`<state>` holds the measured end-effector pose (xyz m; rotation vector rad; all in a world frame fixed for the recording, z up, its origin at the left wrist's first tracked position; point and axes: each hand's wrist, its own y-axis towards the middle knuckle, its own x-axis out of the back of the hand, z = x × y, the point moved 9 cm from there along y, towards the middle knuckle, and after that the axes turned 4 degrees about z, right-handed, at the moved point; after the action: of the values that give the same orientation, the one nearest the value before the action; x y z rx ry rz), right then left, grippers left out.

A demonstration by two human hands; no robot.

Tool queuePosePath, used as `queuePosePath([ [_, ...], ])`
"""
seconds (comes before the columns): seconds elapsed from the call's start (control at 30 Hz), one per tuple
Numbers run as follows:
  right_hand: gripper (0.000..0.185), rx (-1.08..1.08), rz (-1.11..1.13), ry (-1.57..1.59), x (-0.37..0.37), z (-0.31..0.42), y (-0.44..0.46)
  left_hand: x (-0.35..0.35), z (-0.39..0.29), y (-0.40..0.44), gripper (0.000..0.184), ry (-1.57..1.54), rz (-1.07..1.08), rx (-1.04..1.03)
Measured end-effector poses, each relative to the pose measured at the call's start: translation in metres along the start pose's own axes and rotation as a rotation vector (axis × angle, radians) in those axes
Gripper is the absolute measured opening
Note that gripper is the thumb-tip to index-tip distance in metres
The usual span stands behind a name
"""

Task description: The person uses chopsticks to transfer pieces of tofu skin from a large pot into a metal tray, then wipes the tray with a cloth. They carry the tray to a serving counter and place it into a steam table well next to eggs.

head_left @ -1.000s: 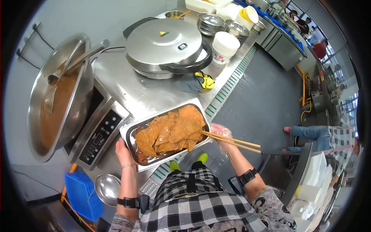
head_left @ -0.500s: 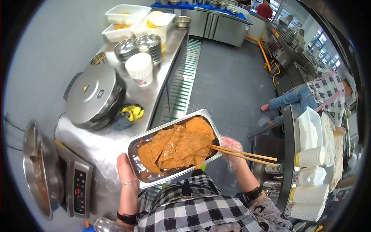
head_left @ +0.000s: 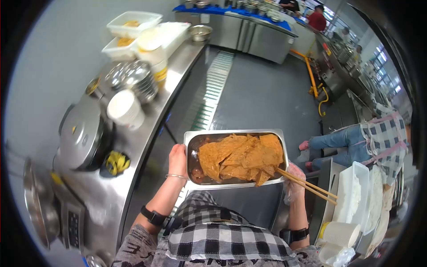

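Note:
A rectangular metal food pan (head_left: 190, 135) is held level in front of my body, between my two hands. Thin, folded orange-brown sheets of food (head_left: 240, 155), resembling tofu skin, are heaped inside, with dark liquid at the left end. My left hand (head_left: 178, 161), bare, is closed around the pan's left end. At the opposite end, my right hand (head_left: 294, 182) wears a clear plastic glove and grips the rim; its fingers are partly hidden. A pair of wooden chopsticks (head_left: 313, 187) rests with tips in the food and sticks out past the right hand.
Left, a steel counter (head_left: 147, 138) carries a large lidded cooker (head_left: 82, 133), white tubs (head_left: 126, 109) and a scale (head_left: 73, 222). A person in a checked apron (head_left: 384, 138) stands at right, beside a white bin (head_left: 353, 196). A drain grate (head_left: 215, 89) runs along the floor.
The pan has swung from tilted to nearly level and moved right in view, with both hands still on it. The view has turned, so the left counter sits further left.

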<state>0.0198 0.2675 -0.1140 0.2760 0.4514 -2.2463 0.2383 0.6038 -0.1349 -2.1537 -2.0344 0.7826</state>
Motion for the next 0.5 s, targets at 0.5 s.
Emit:
queuePosePath([
  [0.5, 0.029, 0.109, -0.276, 0.157, 0.090, 0.077, 0.228, -0.303, 0.012, 0.226, 0.010, 0.167, 0.254, 0.096],
])
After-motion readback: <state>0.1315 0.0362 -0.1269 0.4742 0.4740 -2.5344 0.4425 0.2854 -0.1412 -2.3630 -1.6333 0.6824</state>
